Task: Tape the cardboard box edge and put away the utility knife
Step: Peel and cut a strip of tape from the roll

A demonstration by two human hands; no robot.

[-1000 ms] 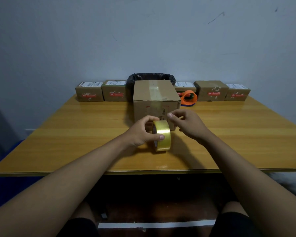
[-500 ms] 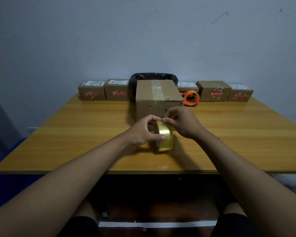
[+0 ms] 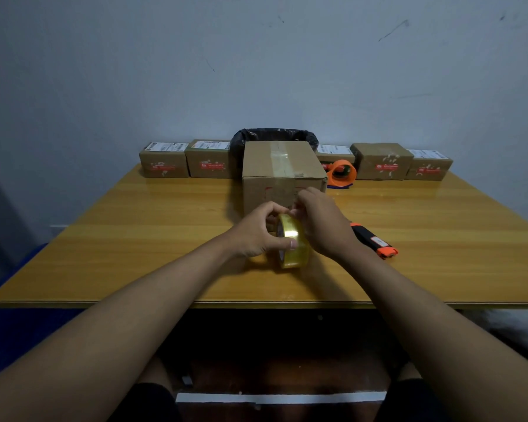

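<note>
Both hands meet over a roll of clear, yellowish packing tape [image 3: 292,245] standing on edge near the front of a glossy wooden table [image 3: 134,239]. The left hand [image 3: 258,233] grips the roll, thumb pressed across its outer band and fingers curled around the far side. The right hand [image 3: 323,223] is closed in a pinch at the top of the roll, its fingertips [image 3: 294,212] bunched where the tape's free end would lie; the end itself is too small to make out.

Just behind the hands sits the brown cardboard box [image 3: 282,175], closed, with a strip of clear tape running along the middle seam of its top and down onto the front face. The front face carries small red marks and a faint printed label, partly hidden by the right hand.

To the right of the right wrist, the black-and-orange utility knife [image 3: 375,242] lies flat on the table, its orange end pointing toward the person.

Along the table's back edge, against a grey wall, stands a row of smaller brown parcels with red stickers and white shipping labels [image 3: 165,164], a black-lined bin [image 3: 244,138] behind the box, and an orange tape dispenser [image 3: 342,173] to the box's right.
</note>
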